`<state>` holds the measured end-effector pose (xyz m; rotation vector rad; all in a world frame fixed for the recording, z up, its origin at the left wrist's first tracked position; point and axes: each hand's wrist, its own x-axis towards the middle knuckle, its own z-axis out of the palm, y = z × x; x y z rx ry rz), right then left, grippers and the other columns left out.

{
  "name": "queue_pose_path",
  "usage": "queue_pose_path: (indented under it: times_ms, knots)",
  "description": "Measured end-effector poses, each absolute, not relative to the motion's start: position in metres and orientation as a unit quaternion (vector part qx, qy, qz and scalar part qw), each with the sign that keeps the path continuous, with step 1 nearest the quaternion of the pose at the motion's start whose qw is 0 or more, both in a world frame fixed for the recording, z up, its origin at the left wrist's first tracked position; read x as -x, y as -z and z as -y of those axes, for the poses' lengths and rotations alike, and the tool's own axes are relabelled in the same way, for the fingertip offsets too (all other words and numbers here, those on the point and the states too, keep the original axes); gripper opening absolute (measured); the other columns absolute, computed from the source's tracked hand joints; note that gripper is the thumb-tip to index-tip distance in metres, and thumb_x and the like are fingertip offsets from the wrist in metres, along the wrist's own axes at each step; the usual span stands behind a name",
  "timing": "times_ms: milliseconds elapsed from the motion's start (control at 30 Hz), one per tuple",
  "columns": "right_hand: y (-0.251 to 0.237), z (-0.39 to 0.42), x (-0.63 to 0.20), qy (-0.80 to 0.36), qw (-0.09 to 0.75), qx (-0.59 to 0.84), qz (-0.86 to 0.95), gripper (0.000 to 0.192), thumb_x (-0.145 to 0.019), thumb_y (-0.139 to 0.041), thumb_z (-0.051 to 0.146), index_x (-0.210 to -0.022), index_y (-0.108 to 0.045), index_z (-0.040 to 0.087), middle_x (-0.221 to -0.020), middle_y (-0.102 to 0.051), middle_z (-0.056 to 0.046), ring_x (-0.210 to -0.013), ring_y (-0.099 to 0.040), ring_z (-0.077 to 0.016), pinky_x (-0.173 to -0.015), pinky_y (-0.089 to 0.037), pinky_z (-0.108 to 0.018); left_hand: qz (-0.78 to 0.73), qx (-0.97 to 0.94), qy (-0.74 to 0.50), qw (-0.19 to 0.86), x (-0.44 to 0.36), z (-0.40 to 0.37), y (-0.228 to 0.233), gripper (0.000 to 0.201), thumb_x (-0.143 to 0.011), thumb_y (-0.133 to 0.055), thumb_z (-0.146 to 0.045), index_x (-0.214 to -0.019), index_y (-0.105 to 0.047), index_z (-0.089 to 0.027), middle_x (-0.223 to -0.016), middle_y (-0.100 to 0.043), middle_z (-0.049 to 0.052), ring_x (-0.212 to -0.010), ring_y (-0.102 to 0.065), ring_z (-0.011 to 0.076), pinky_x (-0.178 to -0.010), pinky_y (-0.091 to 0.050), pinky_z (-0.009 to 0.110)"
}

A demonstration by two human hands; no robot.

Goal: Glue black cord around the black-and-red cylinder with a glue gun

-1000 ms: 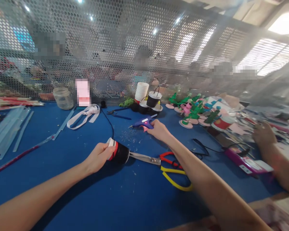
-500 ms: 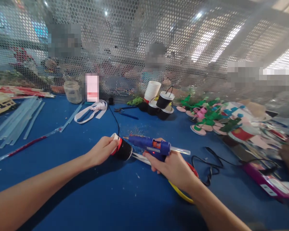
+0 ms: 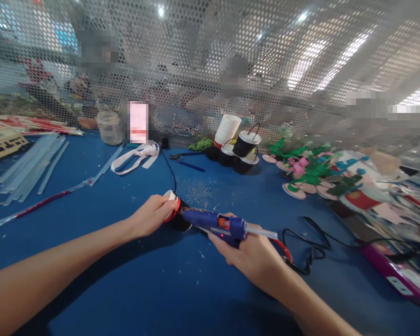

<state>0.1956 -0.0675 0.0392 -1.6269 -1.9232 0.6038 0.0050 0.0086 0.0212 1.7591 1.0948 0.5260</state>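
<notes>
My left hand (image 3: 150, 215) grips a small black cup with a white rim and a red band (image 3: 174, 215), lying on its side on the blue table (image 3: 126, 289). In my right hand (image 3: 248, 254) is a blue hot glue gun (image 3: 215, 222) with a clear glue stick out the back. Its nozzle points left and touches the cup. Red and yellow scissors (image 3: 283, 249) lie under my right hand, mostly hidden.
Clear glue sticks (image 3: 31, 168) lie far left, a white ribbon (image 3: 135, 156) and a jar (image 3: 109, 127) at the back. Stacked cups (image 3: 240, 144) and green and pink craft pieces (image 3: 308, 170) sit back right. A black cord (image 3: 311, 242) and purple box (image 3: 395, 275) lie right. A mesh screen (image 3: 210, 70) closes the far side.
My right hand picked the glue gun up from the table farther back, carried it toward me and brought its nozzle down onto the cup. My left hand kept holding the cup.
</notes>
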Motion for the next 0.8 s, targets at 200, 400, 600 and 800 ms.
queue_pose_path:
  times_ms: [200, 400, 600, 800]
  knots:
    - [-0.0378, 0.0699, -0.1952, -0.183, 0.273, 0.584, 0.743, 0.008, -0.072, -0.047, 0.027, -0.073, -0.05, 0.019, -0.052, -0.053, 0.003, -0.044, -0.048, -0.0095, -0.043, -0.038, -0.019, -0.452, -0.712, -0.224, 0.488, -0.0056, -0.0085, -0.0205, 0.031, -0.074, -0.031, -0.036, -0.053, -0.041, -0.014, -0.049, -0.03, -0.005, -0.048, -0.025, 0.0078, -0.045, -0.021, 0.021]
    - [-0.0411, 0.0731, -0.1932, -0.16, 0.267, 0.566, 0.763, 0.004, -0.073, -0.046, 0.022, -0.07, -0.048, 0.02, -0.052, -0.05, 0.004, -0.043, -0.044, -0.0088, -0.042, -0.035, -0.019, -0.45, -0.708, -0.225, 0.496, -0.0053, -0.0093, -0.0186, 0.03, -0.074, -0.031, -0.036, -0.054, -0.04, -0.015, -0.05, -0.03, -0.005, -0.048, -0.024, 0.0077, -0.045, -0.021, 0.021]
    - [-0.0418, 0.075, -0.1926, -0.156, 0.251, 0.549, 0.782, 0.005, -0.073, -0.045, 0.018, -0.068, -0.045, 0.02, -0.055, -0.048, 0.004, -0.044, -0.041, -0.0079, -0.043, -0.033, -0.018, -0.457, -0.698, -0.226, 0.503, -0.0071, -0.0079, -0.0216, 0.03, -0.074, -0.03, -0.035, -0.052, -0.037, -0.015, -0.05, -0.028, -0.005, -0.048, -0.023, 0.0077, -0.045, -0.019, 0.021]
    - [-0.0413, 0.0775, -0.193, -0.186, 0.242, 0.534, 0.789, 0.006, -0.071, -0.045, 0.014, -0.07, -0.045, 0.02, -0.058, -0.049, 0.003, -0.046, -0.042, -0.0083, -0.045, -0.033, -0.019, -0.459, -0.696, -0.23, 0.502, -0.0077, -0.0072, -0.0224, 0.03, -0.074, -0.03, -0.034, -0.052, -0.038, -0.015, -0.049, -0.029, -0.005, -0.047, -0.024, 0.0075, -0.045, -0.02, 0.021]
